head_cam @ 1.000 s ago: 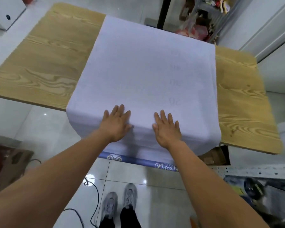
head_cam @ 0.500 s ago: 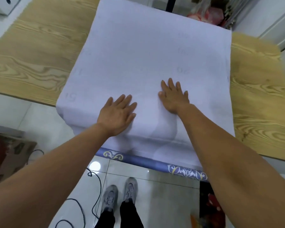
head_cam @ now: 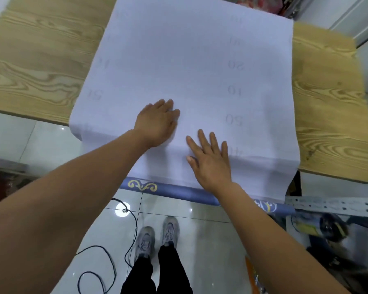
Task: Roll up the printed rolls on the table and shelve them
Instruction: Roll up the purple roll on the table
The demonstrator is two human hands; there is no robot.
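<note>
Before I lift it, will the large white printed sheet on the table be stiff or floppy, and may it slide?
Probably floppy: the printed sheet bends over the table edge and hangs down. Likely thin and light, since mirrored numbers show through it. It may slide on the smooth wood.

We find the far end of the printed sheet [head_cam: 189, 60] cut off by the top edge. The table [head_cam: 40, 60] beneath it runs out of frame at the left. The sheet's underside is hidden; only faint reversed numerals show through, several too pale to read. The fingertips of the left hand [head_cam: 157, 124] are smeared by blur. The right forearm [head_cam: 253, 219] covers part of the blue patterned strip [head_cam: 168, 189] at the sheet's near end. The clutter [head_cam: 327, 230] at lower right is too blurred to identify. The cable [head_cam: 102, 249] on the floor leaves at the bottom edge.
</note>
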